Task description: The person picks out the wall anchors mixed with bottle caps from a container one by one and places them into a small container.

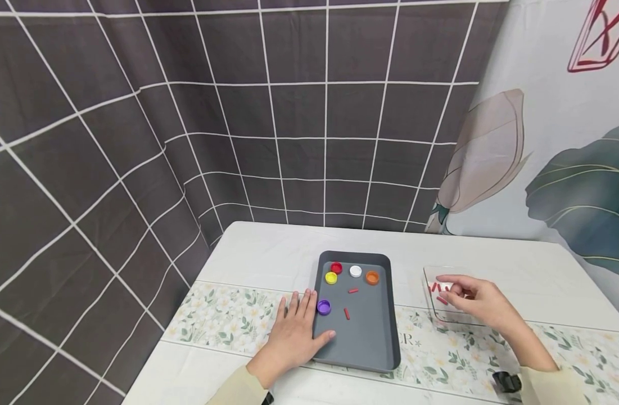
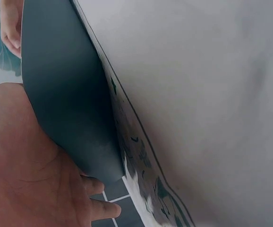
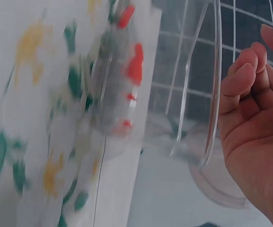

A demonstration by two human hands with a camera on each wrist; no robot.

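My left hand [image 1: 295,332] lies with straight, spread fingers along the left edge of a grey rectangular tray [image 1: 360,349], thumb over its rim. In the left wrist view the palm sits beside the tray's dark side wall [image 2: 70,94]. Inside the tray, one short red stick [image 1: 347,314] and another red stick [image 1: 353,291] lie near small round caps. My right hand [image 1: 473,298] hovers over a clear plastic box [image 1: 453,322] holding several red sticks [image 1: 442,301]. Its index finger reaches out, thumb apart, other fingers bent, and nothing shows between them.
Several shallow caps sit in the tray: red [image 1: 336,268], yellow [image 1: 331,278], white [image 1: 356,271], orange [image 1: 372,277] and purple [image 1: 324,307]. A white cloth with a floral band [image 1: 223,315] covers the table. A dark gridded curtain [image 1: 299,112] hangs behind.
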